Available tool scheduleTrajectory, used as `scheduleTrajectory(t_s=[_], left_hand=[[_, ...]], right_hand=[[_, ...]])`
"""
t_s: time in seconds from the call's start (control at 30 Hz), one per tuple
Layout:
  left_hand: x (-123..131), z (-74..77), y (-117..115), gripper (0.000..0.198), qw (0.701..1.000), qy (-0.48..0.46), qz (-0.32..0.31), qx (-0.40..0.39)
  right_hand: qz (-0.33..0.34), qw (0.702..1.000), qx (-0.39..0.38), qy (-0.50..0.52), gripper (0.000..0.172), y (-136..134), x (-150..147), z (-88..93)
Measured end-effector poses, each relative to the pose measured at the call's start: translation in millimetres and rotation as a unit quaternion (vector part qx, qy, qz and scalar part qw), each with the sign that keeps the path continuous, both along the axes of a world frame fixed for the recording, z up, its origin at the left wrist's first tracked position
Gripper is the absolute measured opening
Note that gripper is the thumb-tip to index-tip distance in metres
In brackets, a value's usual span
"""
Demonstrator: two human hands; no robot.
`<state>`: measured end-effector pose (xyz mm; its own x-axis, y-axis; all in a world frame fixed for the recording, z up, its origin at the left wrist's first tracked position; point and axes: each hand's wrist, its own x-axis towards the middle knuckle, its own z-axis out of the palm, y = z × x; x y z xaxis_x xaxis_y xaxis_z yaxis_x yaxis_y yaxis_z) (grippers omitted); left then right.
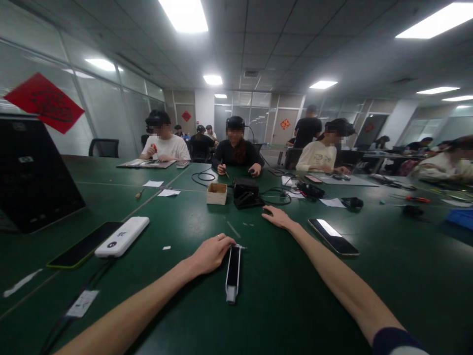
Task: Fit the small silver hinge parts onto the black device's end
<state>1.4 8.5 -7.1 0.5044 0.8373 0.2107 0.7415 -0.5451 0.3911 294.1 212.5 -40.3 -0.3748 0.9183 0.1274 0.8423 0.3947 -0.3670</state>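
My left hand [211, 253] rests on the green table [281, 296], its curled fingers touching the top end of a narrow black and white device [233, 272] that lies lengthwise toward me. My right hand [276, 216] is stretched far forward, palm down with fingers flat, its fingertips on a small dark object [266, 211] just in front of a black box-shaped device [246, 193]. A small cardboard box [217, 193] stands left of that device.
A white power bank [122, 236] and a dark phone [84, 245] lie at left, near a black laptop [33, 172]. Another phone [333, 236] lies at right. Cables, paper slips and tools are scattered farther back. Several people sit working across the table.
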Motion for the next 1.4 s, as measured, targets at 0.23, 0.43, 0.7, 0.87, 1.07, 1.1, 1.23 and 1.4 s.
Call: scheduleTrajectory(t_s=[0.23, 0.43, 0.7, 0.87, 1.07, 1.1, 1.23, 1.4], left_hand=[[3.3, 4.3, 5.4, 0.029, 1.000, 0.003, 0.018, -0.011], [3.6, 5.5, 6.3, 0.029, 0.999, -0.004, 0.028, -0.026], [0.0, -0.1, 8.5, 0.030, 0.999, -0.017, 0.024, -0.024], [4.1, 4.5, 7.7, 0.030, 0.999, -0.009, 0.038, -0.030], [7.2, 3.1, 13.9, 0.029, 0.999, 0.010, 0.044, -0.020], [7.8, 2.7, 15.6, 0.029, 0.999, 0.014, 0.047, -0.019], [11.9, 3.9, 22.2, 0.029, 0.998, 0.033, 0.060, -0.016], [14.2, 4.4, 26.1, 0.030, 0.998, 0.031, 0.058, -0.016]], right_hand=[[0.077, 0.997, 0.001, 0.030, 0.039, -38.4, -7.1, 3.3], [0.101, 0.993, -0.008, 0.065, 0.035, -89.5, -4.3, 12.0], [0.108, 0.991, 0.006, 0.085, 0.044, -134.5, 3.0, 11.4], [-0.007, 0.993, 0.088, 0.080, 0.050, -89.7, 21.2, 5.5], [-0.038, 0.999, 0.003, -0.015, 0.052, -56.4, 34.6, -3.7], [-0.020, 1.000, -0.002, -0.016, 0.051, -59.3, 35.1, -4.9], [0.034, 0.999, 0.013, 0.001, 0.050, -82.4, 37.1, -7.6], [0.026, 0.998, 0.036, 0.044, 0.041, -111.4, 40.4, -1.0]])
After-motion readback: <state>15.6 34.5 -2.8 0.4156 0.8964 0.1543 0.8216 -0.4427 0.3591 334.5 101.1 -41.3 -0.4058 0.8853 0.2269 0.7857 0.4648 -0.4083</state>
